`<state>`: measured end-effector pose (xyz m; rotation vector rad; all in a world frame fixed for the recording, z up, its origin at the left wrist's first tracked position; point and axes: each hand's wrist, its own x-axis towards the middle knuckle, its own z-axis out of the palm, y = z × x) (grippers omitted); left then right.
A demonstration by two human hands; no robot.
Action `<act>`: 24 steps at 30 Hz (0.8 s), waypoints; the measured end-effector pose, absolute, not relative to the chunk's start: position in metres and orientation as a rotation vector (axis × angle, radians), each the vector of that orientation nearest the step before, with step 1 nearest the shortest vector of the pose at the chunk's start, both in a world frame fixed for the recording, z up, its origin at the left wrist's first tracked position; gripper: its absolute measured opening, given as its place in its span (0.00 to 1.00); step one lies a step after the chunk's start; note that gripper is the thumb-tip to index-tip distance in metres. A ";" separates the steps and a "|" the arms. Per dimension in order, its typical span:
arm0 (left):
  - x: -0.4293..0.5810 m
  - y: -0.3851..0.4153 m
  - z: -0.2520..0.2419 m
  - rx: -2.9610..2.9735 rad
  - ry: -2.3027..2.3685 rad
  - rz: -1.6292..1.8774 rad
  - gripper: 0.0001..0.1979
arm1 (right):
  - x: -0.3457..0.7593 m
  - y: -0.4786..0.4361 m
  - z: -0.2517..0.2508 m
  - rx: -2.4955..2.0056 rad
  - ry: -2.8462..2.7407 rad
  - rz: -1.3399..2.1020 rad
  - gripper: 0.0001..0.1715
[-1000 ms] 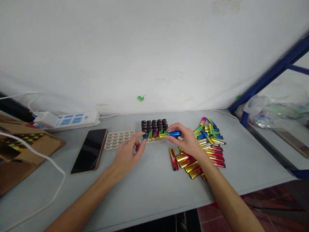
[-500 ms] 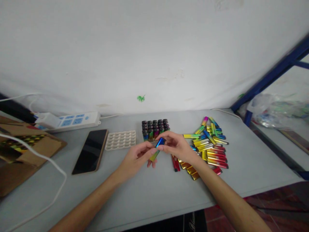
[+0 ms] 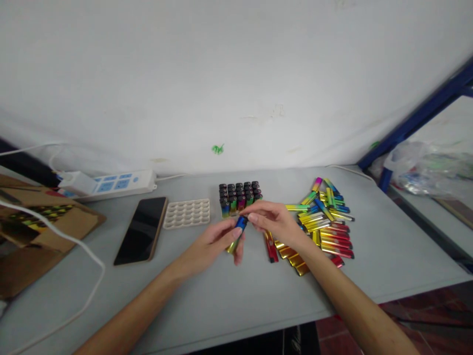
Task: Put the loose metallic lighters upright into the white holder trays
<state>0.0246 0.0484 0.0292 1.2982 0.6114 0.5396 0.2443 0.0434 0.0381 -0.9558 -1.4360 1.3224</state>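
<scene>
A shiny lighter [image 3: 241, 223], blue shading to yellow-green, is tilted between my two hands above the table. My left hand [image 3: 212, 241] grips its body, thumb along the side and fingers behind. At its dark upper end, the fingertips of my right hand [image 3: 271, 221] are pinched together. Just behind my hands, several black-topped lighters [image 3: 239, 192] stand upright in close rows. A loose pile of metallic lighters [image 3: 325, 217] in yellow, green, blue and red lies to the right, partly hidden by my right forearm.
A pale tray with round hollows [image 3: 186, 213] lies left of the standing lighters, beside a dark phone [image 3: 141, 230]. Farther left are a white power strip [image 3: 118, 185], an open cardboard box [image 3: 70, 229] and a white cable [image 3: 94, 291]. A blue metal frame [image 3: 414, 123] borders the right.
The lighter has come slightly lower, with more of its blue end showing. My right fingers have shifted from around its upper body to its dark top end. The view has moved a little.
</scene>
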 end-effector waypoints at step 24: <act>0.018 0.054 0.030 1.895 1.318 0.769 0.24 | 0.273 0.060 0.024 -1.172 -1.345 0.984 0.25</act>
